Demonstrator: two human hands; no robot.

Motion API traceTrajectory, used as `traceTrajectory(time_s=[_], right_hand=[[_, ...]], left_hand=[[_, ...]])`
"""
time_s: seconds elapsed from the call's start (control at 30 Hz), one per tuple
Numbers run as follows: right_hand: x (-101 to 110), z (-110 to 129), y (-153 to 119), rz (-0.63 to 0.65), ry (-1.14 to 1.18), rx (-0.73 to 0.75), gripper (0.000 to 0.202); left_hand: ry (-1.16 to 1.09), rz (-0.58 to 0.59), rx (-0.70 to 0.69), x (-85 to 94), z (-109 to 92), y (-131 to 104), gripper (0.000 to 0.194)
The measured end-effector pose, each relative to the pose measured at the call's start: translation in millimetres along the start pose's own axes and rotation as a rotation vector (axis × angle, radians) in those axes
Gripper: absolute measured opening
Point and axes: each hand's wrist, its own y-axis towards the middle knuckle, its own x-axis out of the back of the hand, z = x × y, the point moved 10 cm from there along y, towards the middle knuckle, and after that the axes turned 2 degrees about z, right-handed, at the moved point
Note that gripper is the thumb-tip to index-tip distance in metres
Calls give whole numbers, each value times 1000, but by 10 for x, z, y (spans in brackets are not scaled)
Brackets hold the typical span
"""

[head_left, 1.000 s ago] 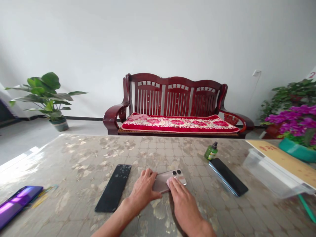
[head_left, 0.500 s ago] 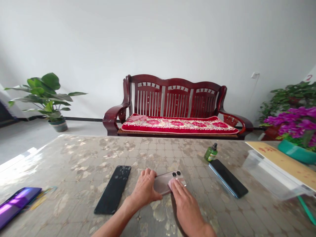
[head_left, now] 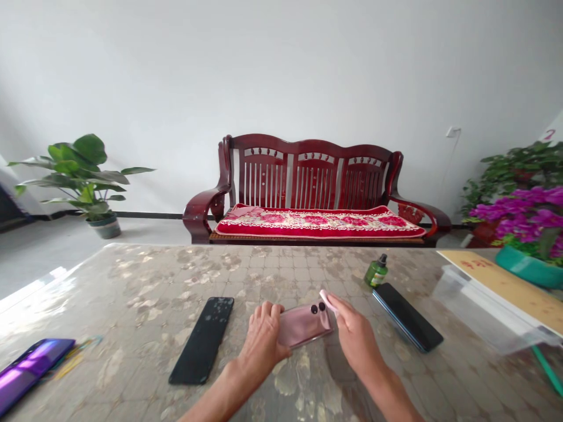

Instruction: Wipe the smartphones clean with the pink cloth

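Note:
A pink smartphone (head_left: 303,326) lies back up, its two round black camera lenses toward the right end. My left hand (head_left: 263,335) grips its left end, thumb on the near edge and fingers along the far one. By the camera end, my right hand (head_left: 354,328) pinches a small pale pink cloth (head_left: 328,300) at the phone's upper right corner. Left of my left hand rests a black phone (head_left: 203,340) with spots near its top. To the right lies a dark phone with a blue edge (head_left: 407,316), next to a small green spray bottle (head_left: 376,272).
A patterned cover spreads over the table (head_left: 145,305). At the left edge are a shiny purple phone (head_left: 33,369) and yellow and blue bands (head_left: 73,358). A clear plastic box (head_left: 475,313), a tan board (head_left: 505,287) and a teal flowerpot (head_left: 530,268) stand at the right.
My right hand has moved with the cloth from the middle of the phone's back, up and right to its camera corner. My left hand still holds the phone's left end.

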Motion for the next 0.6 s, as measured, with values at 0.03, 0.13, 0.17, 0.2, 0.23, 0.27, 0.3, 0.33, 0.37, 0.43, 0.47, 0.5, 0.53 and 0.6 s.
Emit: traceTrajectory(time_s=[0.03, 0.13, 0.17, 0.2, 0.23, 0.27, 0.3, 0.33, 0.37, 0.43, 0.47, 0.5, 0.53, 0.6], right_hand=[[-37, 65, 29, 17, -66, 44, 50], [-273, 265, 26, 79, -250, 162, 54], [-371, 332, -1, 93, -300, 197, 55], [-466, 400, -36, 100, -342, 232, 55], [-553, 470, -76, 103, -374, 268, 56], [-625, 539, -116, 102, -397, 305, 57], [-677, 601, -150, 98, -412, 338, 58], [-705, 650, -174, 94, -420, 364, 59], [-709, 681, -184, 92, -423, 383, 60], [-644, 677, -159, 92, -414, 387, 61], [-581, 644, -127, 91, -409, 373, 60], [-503, 595, -88, 83, -404, 351, 59], [-420, 538, -48, 69, -404, 324, 57], [-287, 432, 7, 37, -415, 266, 53]], left_hand=[[9, -2, -12, 9, -29, -14, 62], [43, -2, -34, 28, -96, -51, 62], [55, -2, -35, 33, -111, -62, 61], [68, -1, -31, 37, -123, -72, 59], [82, -1, -26, 42, -135, -84, 58], [96, -1, -22, 47, -148, -96, 56], [110, -5, -20, 54, -164, -109, 55], [122, -13, -21, 64, -180, -123, 54], [131, -23, -27, 75, -200, -137, 54], [139, -49, -43, 98, -236, -165, 55], [140, -59, -48, 105, -247, -176, 55], [142, -67, -51, 109, -255, -184, 55], [144, -69, -53, 107, -259, -189, 54], [152, -75, -50, 101, -260, -192, 53]])
